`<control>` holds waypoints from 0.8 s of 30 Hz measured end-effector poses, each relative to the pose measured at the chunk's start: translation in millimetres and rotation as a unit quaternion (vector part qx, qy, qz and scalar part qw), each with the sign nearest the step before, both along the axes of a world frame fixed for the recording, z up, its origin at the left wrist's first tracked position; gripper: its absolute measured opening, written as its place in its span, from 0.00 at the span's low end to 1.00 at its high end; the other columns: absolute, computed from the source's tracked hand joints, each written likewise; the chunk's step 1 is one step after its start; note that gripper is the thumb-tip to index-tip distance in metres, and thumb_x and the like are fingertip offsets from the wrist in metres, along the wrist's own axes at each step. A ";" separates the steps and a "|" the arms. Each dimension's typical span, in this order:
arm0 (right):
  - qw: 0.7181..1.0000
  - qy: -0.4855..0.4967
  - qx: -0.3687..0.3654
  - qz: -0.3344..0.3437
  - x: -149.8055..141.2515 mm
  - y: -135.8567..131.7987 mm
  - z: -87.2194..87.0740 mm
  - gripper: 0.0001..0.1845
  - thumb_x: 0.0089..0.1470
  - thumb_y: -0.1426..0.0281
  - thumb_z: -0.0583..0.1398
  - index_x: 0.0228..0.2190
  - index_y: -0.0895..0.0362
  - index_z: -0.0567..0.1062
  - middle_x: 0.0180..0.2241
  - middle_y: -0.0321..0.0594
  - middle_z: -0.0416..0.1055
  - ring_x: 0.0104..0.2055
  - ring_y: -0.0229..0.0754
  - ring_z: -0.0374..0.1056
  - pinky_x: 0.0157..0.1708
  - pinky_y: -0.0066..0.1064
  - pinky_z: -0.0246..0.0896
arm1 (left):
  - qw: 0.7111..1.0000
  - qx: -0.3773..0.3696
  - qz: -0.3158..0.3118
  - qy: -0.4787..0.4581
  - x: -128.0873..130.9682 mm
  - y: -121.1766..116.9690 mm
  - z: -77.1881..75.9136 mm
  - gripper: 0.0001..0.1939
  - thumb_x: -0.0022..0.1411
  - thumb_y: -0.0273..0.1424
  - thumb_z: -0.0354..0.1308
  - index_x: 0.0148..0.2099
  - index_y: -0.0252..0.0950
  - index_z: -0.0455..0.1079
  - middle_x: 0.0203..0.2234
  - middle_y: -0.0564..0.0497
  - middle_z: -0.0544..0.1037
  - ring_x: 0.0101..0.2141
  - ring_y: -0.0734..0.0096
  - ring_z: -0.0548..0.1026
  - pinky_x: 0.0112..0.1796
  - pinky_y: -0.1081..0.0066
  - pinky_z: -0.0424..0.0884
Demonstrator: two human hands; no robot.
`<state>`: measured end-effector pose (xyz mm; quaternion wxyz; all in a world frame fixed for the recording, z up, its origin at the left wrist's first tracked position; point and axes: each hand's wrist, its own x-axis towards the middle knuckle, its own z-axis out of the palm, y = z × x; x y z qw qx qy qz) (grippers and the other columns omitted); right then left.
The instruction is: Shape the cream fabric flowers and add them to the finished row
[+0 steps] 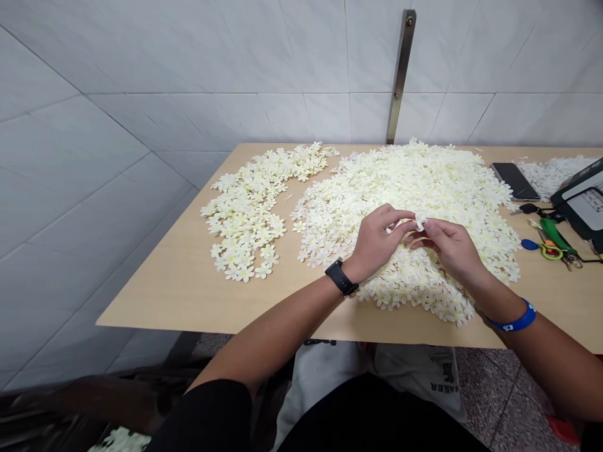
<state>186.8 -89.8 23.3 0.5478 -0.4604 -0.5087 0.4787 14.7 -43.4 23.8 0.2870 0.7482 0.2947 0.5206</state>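
Observation:
Both hands meet above a broad heap of small white artificial flowers. Between the fingertips is a small white flower. My left hand, with a black watch on the wrist, pinches it between thumb and forefinger. A small white tip shows at this hand's palm side, too little to name. From the other side, my right hand, with a blue wristband, grips the flower by thumb and forefinger, its other fingers curled loosely. Left of the heap lies a looser band of yellow-centred white flowers on the light wooden tabletop.
A phone lies right of the heap, near small white pieces and a dark box. Green-handled cutters and keys lie before them. A tiled wall backs the table. More flowers are low at left.

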 end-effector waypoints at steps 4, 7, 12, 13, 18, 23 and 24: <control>0.995 -0.026 0.029 -0.092 -2.5 -0.6 1.9 0.18 0.49 0.55 0.73 0.36 0.53 0.81 0.31 0.36 0.78 0.33 0.40 0.77 0.30 0.31 0.78 | 1.000 0.031 -0.002 -0.006 -0.1 -0.5 -2.6 0.03 0.67 0.29 0.65 0.40 0.38 0.80 0.27 0.54 0.75 0.29 0.75 0.71 0.33 0.71 0.67; 0.990 -0.058 0.067 -0.108 -3.7 -2.9 4.4 0.16 0.47 0.57 0.74 0.32 0.53 0.80 0.30 0.36 0.77 0.31 0.38 0.76 0.29 0.30 0.78 | 0.998 0.059 0.000 0.003 -0.7 0.4 -4.9 0.04 0.68 0.29 0.63 0.39 0.38 0.79 0.27 0.53 0.75 0.30 0.74 0.72 0.33 0.71 0.67; 0.995 -0.062 0.050 -0.063 -2.4 -4.0 6.7 0.18 0.46 0.55 0.75 0.31 0.55 0.81 0.28 0.37 0.78 0.26 0.39 0.76 0.29 0.34 0.78 | 0.995 0.097 -0.010 0.028 -3.9 4.1 -6.3 0.06 0.69 0.30 0.61 0.39 0.38 0.79 0.29 0.52 0.76 0.31 0.73 0.72 0.33 0.70 0.68; 0.996 -0.057 0.047 -0.055 -1.6 -3.4 6.4 0.18 0.47 0.55 0.74 0.31 0.55 0.81 0.27 0.38 0.79 0.26 0.40 0.76 0.29 0.34 0.78 | 0.995 0.098 -0.010 0.029 -4.3 4.8 -6.3 0.06 0.70 0.31 0.62 0.39 0.38 0.79 0.28 0.52 0.76 0.31 0.73 0.72 0.33 0.70 0.67; 0.999 -0.014 0.035 -0.033 2.2 0.5 2.7 0.17 0.47 0.56 0.75 0.33 0.54 0.82 0.27 0.38 0.80 0.28 0.42 0.78 0.31 0.36 0.79 | 0.998 0.052 -0.016 0.011 -3.8 5.6 -4.7 0.06 0.69 0.29 0.62 0.39 0.39 0.80 0.27 0.52 0.76 0.29 0.73 0.71 0.32 0.70 0.66; 0.999 0.000 0.028 -0.025 3.1 2.8 0.8 0.18 0.45 0.56 0.76 0.32 0.54 0.81 0.26 0.37 0.79 0.27 0.40 0.76 0.32 0.36 0.79 | 0.999 0.021 -0.029 -0.012 -3.3 5.1 -2.0 0.05 0.66 0.27 0.64 0.37 0.38 0.80 0.27 0.54 0.77 0.29 0.74 0.71 0.33 0.70 0.66; 0.999 0.002 0.024 -0.024 3.2 3.1 0.8 0.19 0.44 0.56 0.76 0.31 0.54 0.81 0.26 0.36 0.79 0.27 0.40 0.77 0.32 0.36 0.79 | 0.999 0.017 -0.026 -0.013 -3.5 5.1 -1.4 0.04 0.66 0.28 0.65 0.36 0.38 0.79 0.27 0.54 0.77 0.29 0.74 0.71 0.34 0.70 0.66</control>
